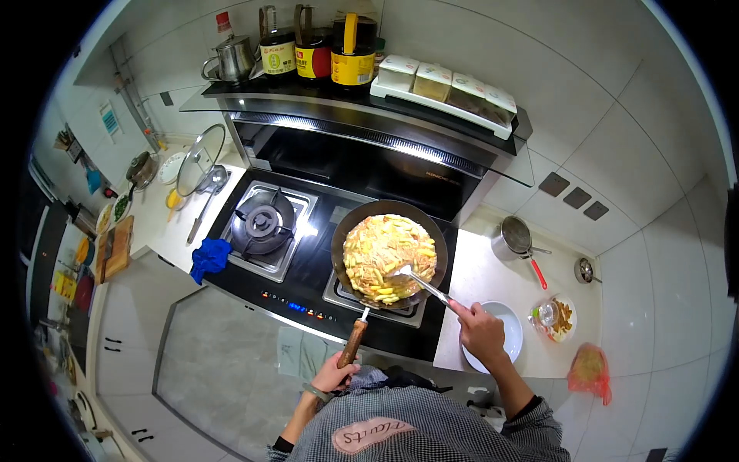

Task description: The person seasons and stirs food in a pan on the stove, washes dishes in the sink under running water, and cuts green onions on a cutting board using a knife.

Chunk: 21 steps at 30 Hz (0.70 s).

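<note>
A dark wok (440, 245) rests on the right burner, filled with chopped yellow-green and pinkish pieces of food (385, 250). My left hand (332, 375) is wrapped around the wok's wooden handle (354, 340), which points toward me. In my right hand (482, 333) is a metal spatula (431, 287), its tip down in the food at the lower right of the wok. The spatula's blade is partly buried, so its full shape is hidden. Just beneath my right hand, a white bowl (509, 322) stands on the counter.
Left of the wok are a bare burner (263, 221) and a blue cloth (208, 259). A ladle (219, 176) and glass lid (202, 158) lie farther left. A strainer pot with a red handle (511, 238) stands right. Overhead juts the range hood (346, 127), bearing bottles (354, 58).
</note>
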Motion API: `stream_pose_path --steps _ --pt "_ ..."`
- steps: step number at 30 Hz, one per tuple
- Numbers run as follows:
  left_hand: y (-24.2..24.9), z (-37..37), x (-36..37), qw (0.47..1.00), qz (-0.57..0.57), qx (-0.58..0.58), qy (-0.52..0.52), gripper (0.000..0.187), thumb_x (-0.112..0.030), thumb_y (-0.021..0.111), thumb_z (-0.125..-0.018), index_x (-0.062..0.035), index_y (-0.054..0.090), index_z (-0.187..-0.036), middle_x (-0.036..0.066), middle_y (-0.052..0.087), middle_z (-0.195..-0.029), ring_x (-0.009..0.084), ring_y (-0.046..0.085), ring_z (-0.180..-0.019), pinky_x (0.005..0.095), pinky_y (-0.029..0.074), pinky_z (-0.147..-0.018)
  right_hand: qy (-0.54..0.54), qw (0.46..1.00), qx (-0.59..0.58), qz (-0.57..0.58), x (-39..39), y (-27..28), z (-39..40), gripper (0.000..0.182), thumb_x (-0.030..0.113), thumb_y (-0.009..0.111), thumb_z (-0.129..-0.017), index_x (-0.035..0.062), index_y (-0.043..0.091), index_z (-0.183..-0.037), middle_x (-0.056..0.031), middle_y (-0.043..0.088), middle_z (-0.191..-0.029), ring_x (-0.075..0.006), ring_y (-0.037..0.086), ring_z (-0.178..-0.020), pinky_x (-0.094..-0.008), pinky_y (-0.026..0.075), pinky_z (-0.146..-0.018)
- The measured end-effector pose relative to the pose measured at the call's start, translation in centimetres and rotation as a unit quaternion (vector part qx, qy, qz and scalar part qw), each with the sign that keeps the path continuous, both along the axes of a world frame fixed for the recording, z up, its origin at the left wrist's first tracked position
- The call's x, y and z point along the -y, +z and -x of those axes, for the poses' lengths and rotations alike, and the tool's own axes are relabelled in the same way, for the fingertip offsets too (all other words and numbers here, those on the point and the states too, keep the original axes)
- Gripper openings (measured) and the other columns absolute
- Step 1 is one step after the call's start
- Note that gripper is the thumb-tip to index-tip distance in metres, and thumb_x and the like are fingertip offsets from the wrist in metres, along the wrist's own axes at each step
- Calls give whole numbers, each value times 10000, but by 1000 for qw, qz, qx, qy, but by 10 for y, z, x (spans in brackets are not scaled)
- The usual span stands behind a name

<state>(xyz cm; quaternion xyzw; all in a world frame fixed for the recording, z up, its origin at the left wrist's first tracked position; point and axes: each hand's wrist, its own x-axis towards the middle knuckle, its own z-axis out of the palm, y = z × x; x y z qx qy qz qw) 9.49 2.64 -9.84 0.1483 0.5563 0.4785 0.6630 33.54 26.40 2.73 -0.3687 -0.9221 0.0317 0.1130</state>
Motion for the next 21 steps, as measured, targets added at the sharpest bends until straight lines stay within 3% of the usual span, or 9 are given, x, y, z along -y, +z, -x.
stream_pose_path --steps 3,8,15,21 --pt "-2 2 0 1000 -2 0 0 313 -115 639 -839 -54 508 -1117 -5 505 -660 57 475 -464 205 312 -345 -10 999 15 30 -11 28 4 363 129 584 -805 271 644 -1134 -64 527 -743 -240 571 -601 -384 439 -510" --pt "0 0 -1 1000 7 -12 2 317 -116 638 -838 -50 501 -1116 -2 502 -652 61 468 -460 205 310 -346 -8 999 50 -8 -5 89 -19 325 115 604 -776 260 682 -1056 -48 518 -691 -239 569 -601 -371 424 -502" --pt "7 0 -2 1000 10 -19 5 312 -128 644 -835 -45 502 -1101 -5 489 -631 66 476 -469 206 314 -351 -20 1000 10 -15 -12 18 4 311 111 618 -778 220 679 -1063 -73 523 -702 -266 565 -587 -384 432 -517" --pt "0 1 1 1000 4 -23 1 303 -128 644 -836 -40 507 -1091 -4 489 -626 64 468 -468 208 312 -351 -95 991 -46 80 -22 54 4 317 176 618 -811 180 652 -1127 -123 559 -701 -305 579 -645 -423 444 -574"
